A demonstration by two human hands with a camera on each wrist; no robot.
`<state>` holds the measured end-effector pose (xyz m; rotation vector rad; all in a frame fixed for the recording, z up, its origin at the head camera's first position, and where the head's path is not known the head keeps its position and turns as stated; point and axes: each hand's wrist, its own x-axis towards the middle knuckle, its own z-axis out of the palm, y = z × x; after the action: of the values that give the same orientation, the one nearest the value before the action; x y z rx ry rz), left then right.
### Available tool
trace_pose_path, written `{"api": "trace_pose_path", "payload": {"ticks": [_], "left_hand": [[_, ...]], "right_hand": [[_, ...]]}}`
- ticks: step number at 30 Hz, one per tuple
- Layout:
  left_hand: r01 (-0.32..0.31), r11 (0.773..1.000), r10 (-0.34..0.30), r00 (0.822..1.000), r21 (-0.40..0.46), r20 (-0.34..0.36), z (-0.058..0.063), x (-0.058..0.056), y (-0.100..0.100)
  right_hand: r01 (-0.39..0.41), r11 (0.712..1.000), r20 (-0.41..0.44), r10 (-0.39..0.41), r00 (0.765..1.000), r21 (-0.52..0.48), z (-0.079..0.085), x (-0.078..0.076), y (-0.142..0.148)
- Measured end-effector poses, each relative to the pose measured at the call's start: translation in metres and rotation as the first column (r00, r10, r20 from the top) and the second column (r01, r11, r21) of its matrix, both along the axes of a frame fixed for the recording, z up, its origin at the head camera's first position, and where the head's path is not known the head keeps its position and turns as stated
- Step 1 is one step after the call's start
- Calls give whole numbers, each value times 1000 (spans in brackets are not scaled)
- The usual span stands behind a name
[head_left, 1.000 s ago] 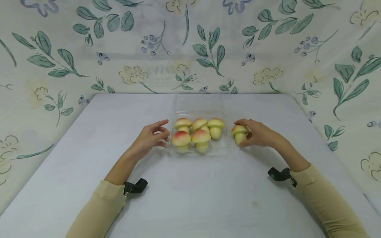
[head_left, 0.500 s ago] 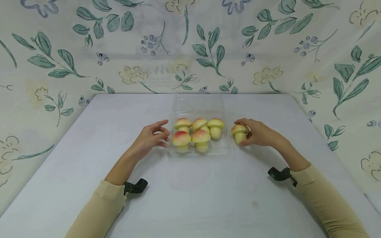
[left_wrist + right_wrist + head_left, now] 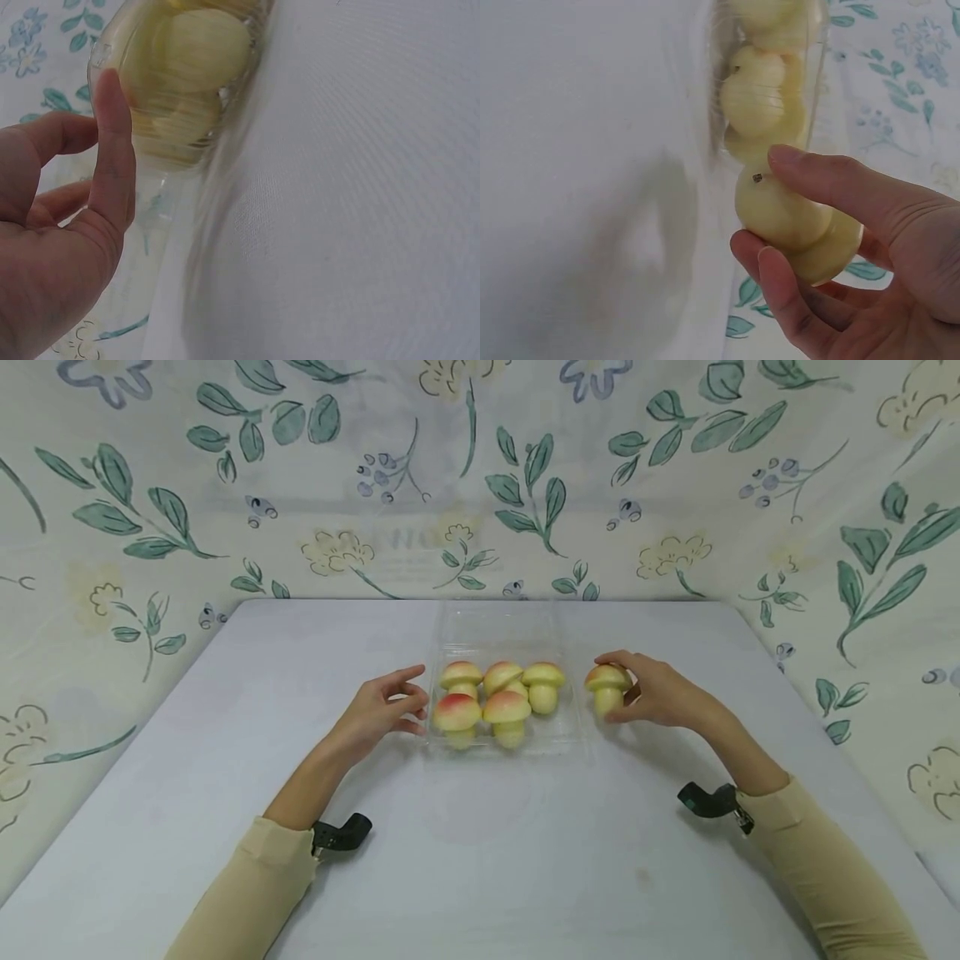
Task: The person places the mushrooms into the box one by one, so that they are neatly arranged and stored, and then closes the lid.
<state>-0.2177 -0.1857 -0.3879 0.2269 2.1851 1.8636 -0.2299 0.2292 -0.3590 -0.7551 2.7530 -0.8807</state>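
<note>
Just right of a clear plastic box (image 3: 558, 743), my right hand (image 3: 663, 693) grips a mushroom-shaped piece (image 3: 607, 678) with a yellow-and-red cap and a pale stem. Up close in the right wrist view, the thumb lies on the rounded stem (image 3: 769, 210) while fingers curl under it; a small dark mark shows on the stem's end. Several similar mushrooms (image 3: 507, 707) stand in the box in two rows. My left hand (image 3: 375, 710) holds its loosely bent fingers against the box's left wall, seen near the clear wall (image 3: 101, 60) in the left wrist view.
The box's clear lid (image 3: 498, 625) lies folded back toward the rear of the white table (image 3: 480, 860). Behind and beside the table hangs a floral cloth (image 3: 420, 485). Black wrist cameras (image 3: 341, 832) sit at both sleeves.
The right hand has raised the mushroom slightly and shifted it a little to the right. The left hand stays at the box, and the other mushrooms keep their places.
</note>
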Motion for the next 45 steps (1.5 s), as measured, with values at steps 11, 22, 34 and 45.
{"api": "trace_pose_path", "payload": {"ticks": [11, 22, 34, 45], "left_hand": [[2, 1000, -3, 1000, 6, 7, 0, 0, 0], [4, 1000, -4, 1000, 6, 3, 0, 0, 1], [-5, 1000, 5, 1000, -4, 4, 1, 1, 0], [1, 1000, -1, 1000, -3, 9, 1, 1, 0]], "right_hand": [[17, 1000, -14, -17, 1000, -2, 12, 5, -5], [-1, 999, -8, 1, 1000, -33, 24, 5, -19], [-58, 996, -22, 57, 998, -71, 27, 9, -34], [-101, 991, -19, 99, 995, -88, 23, 13, -45]]}}
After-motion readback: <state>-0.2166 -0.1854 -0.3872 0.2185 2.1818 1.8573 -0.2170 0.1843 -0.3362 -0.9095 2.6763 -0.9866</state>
